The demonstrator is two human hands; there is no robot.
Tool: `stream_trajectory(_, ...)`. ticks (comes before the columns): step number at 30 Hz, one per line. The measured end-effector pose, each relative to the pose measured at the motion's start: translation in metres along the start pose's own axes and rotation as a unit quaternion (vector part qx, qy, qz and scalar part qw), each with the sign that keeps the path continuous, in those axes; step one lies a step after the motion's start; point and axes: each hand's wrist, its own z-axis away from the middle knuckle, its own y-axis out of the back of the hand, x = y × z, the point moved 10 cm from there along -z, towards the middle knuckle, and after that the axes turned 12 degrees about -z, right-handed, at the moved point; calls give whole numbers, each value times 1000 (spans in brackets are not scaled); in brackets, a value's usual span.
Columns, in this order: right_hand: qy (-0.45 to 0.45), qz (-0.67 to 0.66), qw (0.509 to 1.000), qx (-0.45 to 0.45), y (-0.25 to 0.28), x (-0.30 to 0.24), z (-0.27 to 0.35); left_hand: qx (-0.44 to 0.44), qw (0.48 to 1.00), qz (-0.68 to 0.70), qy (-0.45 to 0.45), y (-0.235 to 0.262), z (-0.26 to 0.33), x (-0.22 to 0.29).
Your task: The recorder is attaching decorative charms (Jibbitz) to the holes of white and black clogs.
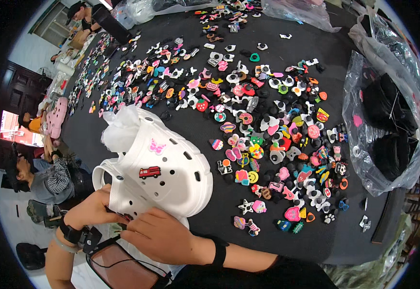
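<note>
A white foam clog [186,178] is tilted at the table's near left edge. It carries a pink butterfly charm [157,146] and a red fire truck charm [149,172], with several holes around them. White crumpled wrapping [121,129] sticks out by its opening. My left hand [93,208] grips the clog's near lower side, with the thumb pressed in. Against that same side, my right hand [161,236] is closed with its fingertips meeting the left ones. Something small and dark red shows between them, mostly covered, and I cannot make out what it is.
Loose colourful shoe charms [272,139] spread over the black table [277,248]. Clear plastic bags with black contents [388,120] lie at the right. A pink clog [56,118] stands at the far left. Other people [60,180] sit along the left side.
</note>
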Motion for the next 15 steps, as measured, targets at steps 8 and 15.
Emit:
stream_trajectory(8,48,41,998,2,11,-20,5,5,999,49,2,7,9,10)
stream_trajectory(15,-45,56,997,-24,39,-38,33,75,996,-55,12,54,16,-4)
